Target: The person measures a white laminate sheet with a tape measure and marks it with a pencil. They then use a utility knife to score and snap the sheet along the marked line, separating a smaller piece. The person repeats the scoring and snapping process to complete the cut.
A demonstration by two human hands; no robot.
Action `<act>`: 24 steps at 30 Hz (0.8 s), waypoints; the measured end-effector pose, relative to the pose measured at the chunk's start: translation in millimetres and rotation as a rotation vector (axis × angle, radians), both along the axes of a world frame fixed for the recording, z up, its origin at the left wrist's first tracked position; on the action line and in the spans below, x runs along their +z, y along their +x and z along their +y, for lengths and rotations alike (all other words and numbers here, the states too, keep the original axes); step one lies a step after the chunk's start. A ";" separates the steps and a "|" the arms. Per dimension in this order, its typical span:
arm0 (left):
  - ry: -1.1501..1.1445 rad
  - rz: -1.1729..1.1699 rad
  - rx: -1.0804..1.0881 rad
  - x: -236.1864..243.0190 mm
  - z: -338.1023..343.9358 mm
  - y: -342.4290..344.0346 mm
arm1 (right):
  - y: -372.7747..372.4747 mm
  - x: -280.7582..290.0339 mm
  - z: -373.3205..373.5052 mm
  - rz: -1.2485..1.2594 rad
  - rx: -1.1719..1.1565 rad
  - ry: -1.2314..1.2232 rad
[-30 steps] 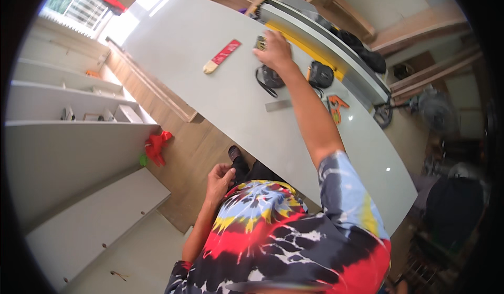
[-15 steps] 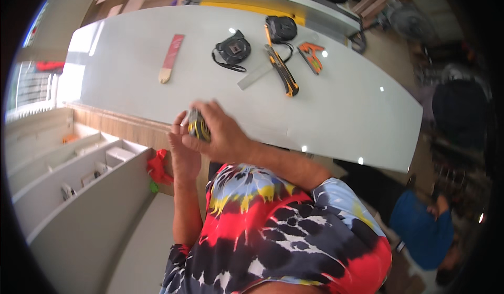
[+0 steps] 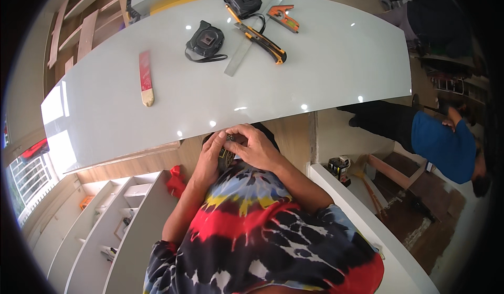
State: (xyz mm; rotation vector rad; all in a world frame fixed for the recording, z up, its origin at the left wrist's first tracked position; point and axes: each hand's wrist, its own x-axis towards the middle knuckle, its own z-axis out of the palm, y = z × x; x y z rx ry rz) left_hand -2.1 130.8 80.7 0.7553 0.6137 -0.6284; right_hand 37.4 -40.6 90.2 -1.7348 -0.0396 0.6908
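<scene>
Close to my body, at the near edge of the white table point(image 3: 173, 110), I hold a black and yellow tape measure point(image 3: 226, 159) in both hands. My left hand point(image 3: 210, 155) wraps its left side, and my right hand point(image 3: 254, 146) closes over it from the right, the fingertips of both meeting at its top. Much of the case is hidden by the fingers. Beyond my hands on the table lie a black tape measure with a strap point(image 3: 206, 40), a second black tape measure point(image 3: 243, 2), a black and orange utility knife point(image 3: 265, 44) across a steel ruler point(image 3: 239, 57), and a small orange square point(image 3: 283, 18).
A flat red stick with a cream end point(image 3: 145, 78) lies at the table's left. White shelving point(image 3: 100, 225) stands at lower left, near a red cloth point(image 3: 176, 182). A person in a blue top point(image 3: 441, 139) is at the right, near an open wooden box point(image 3: 396, 168).
My hands have drawn the tape measure in toward my body, and both now close round it. The view has shifted, so the table appears farther up and left.
</scene>
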 end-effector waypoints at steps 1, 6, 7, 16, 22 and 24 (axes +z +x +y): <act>-0.017 0.004 -0.047 1.6 0.0 0.9 | 0.3 -1.1 -5.0 0.094 -0.007 0.036; 0.341 -0.272 -0.319 10.9 -4.5 15.2 | 7.2 -6.1 -21.7 0.210 -0.046 0.089; 0.438 -0.310 -0.401 14.6 -5.1 18.9 | 8.7 -7.8 -23.6 0.212 -0.052 0.097; 1.157 -0.479 -0.702 35.6 -15.3 25.2 | 13.3 -19.8 -90.4 0.354 -0.316 0.227; 1.619 -0.375 -0.743 47.1 85.5 4.9 | 27.4 -51.5 -137.3 0.077 -0.681 0.075; 1.689 -0.403 -0.767 51.9 110.0 1.9 | 30.1 -58.2 -140.1 -0.011 -0.704 0.024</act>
